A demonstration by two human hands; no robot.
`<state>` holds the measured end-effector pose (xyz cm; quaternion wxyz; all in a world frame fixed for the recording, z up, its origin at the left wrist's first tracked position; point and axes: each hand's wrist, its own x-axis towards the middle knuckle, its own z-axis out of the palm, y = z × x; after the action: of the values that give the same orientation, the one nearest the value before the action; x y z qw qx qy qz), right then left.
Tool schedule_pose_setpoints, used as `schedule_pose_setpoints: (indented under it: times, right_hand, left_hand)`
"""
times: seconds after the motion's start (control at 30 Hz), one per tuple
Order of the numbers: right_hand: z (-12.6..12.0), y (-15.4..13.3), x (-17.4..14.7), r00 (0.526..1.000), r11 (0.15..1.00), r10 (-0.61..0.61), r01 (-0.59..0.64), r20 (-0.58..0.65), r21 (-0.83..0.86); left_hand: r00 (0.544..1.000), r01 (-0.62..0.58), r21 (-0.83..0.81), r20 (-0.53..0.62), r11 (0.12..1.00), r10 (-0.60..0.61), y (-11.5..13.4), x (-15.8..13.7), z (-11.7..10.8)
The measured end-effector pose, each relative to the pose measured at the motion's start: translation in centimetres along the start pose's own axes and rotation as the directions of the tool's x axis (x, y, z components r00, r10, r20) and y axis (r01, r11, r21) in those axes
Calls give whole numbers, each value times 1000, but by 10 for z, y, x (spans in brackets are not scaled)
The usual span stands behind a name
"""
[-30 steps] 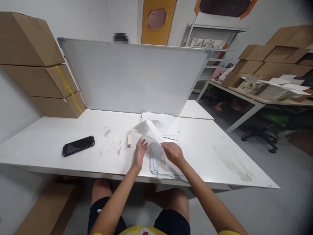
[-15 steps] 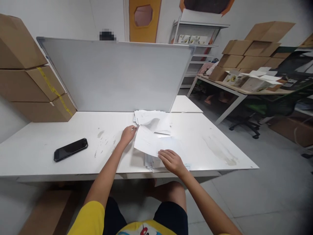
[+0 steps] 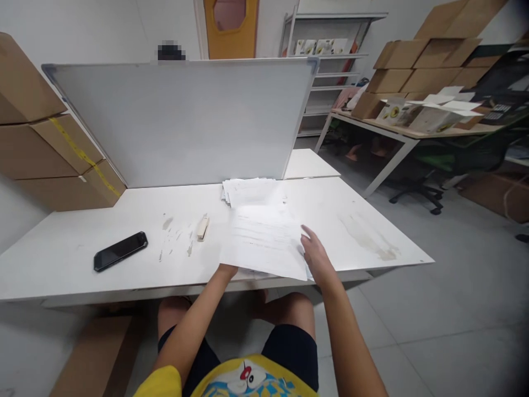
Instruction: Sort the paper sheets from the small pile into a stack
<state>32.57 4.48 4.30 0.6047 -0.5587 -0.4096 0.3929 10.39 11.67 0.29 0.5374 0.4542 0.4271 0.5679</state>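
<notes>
A printed sheet of paper (image 3: 264,237) is tilted above the near part of the table. My left hand (image 3: 228,269) grips it at its lower left corner, with the fingers hidden beneath. My right hand (image 3: 316,253) is beside the sheet's right edge, its fingers apart and somewhat blurred. Under the sheet, bits of a lower paper pile (image 3: 256,273) peek out near the table edge. Behind it, against the whiteboard, is another stack of papers (image 3: 252,191). A beige stapler (image 3: 203,227) lies to the left of the sheet.
A black phone (image 3: 120,251) rests on the left of the white table (image 3: 173,273). The whiteboard (image 3: 177,121) stands along the back, beside stacked cardboard boxes (image 3: 78,160). A person's hair tops the board. Farther right are another table with boxes (image 3: 413,132) and an office chair (image 3: 438,160).
My left hand has come back from the stapler's spot to the sheet's near corner, leaving the stapler in view. The sheet now lies flatter, and my right hand has moved right, off it.
</notes>
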Motion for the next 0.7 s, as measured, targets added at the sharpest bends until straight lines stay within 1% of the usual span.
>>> schedule_pose_setpoints:
  times: [0.03, 0.07, 0.1, 0.13, 0.2, 0.23, 0.27, 0.3, 0.33, 0.37, 0.4, 0.47, 0.53, 0.6, 0.63, 0.7]
  right_hand:
    - [-2, 6, 1, 999, 999, 32, -32, 22, 34]
    - [-6, 13, 3, 999, 998, 40, -40, 19, 42]
    - [-10, 19, 7, 999, 999, 34, -34, -7, 16]
    - [-14, 26, 11, 999, 999, 23, -25, -45, -43]
    - [-24, 37, 22, 993, 971, -3, -26, -120, -237]
    - [-29, 40, 27, 990, 936, -20, -31, -141, -350]
    - [-34, 43, 31, 988, 887, -42, -32, -150, -460]
    - [-38, 45, 35, 986, 831, -68, -28, -151, -556]
    - [-41, 44, 38, 985, 774, -97, -17, -145, -633]
    - [-42, 43, 40, 982, 723, -124, -8, -141, -691]
    - [-42, 39, 41, 979, 682, -145, -3, -140, -732]
    - [-36, 28, 44, 976, 634, -170, 4, -134, -774]
    - [-20, 13, 51, 977, 606, -204, 74, -65, -792]
    - [7, 1, 66, 963, 557, -252, 222, 91, -800]
    - [23, -4, 75, 944, 518, -269, 307, 188, -798]
    - [57, -6, 100, 883, 409, -277, 464, 378, -786]
  left_hand:
    - [1000, 19, -12, 15, 1000, -19, -4, -5, 4]
    - [999, 31, -18, 33, 999, -30, -6, -9, 8]
    - [998, 39, -23, 50, 999, -37, -5, -12, 11]
    - [998, 42, -29, 56, 999, -40, -3, -13, 13]
    - [999, 7, -13, 39, 1000, -7, 2, -13, 13]
    - [999, -35, 31, 31, 999, 34, 4, -11, 10]
    - [995, -93, 110, 44, 989, 89, 5, -9, 7]
    - [984, -166, 220, 92, 961, 149, 4, -8, 3]
    - [964, -250, 341, 179, 906, 199, 2, -7, -1]
    - [930, -341, 452, 291, 824, 225, -2, -6, -5]
    - [885, -432, 537, 406, 724, 227, -7, -7, -8]
    - [791, -583, 620, 581, 525, 192, -18, -8, -11]
    - [726, -669, 640, 673, 378, 145, -26, -9, -9]
    - [686, -713, 638, 720, 293, 103, -30, -8, -4]
    - [670, -728, 629, 737, 272, 87, -30, -7, -1]
    - [646, -747, 611, 760, 261, 68, -28, -5, 5]
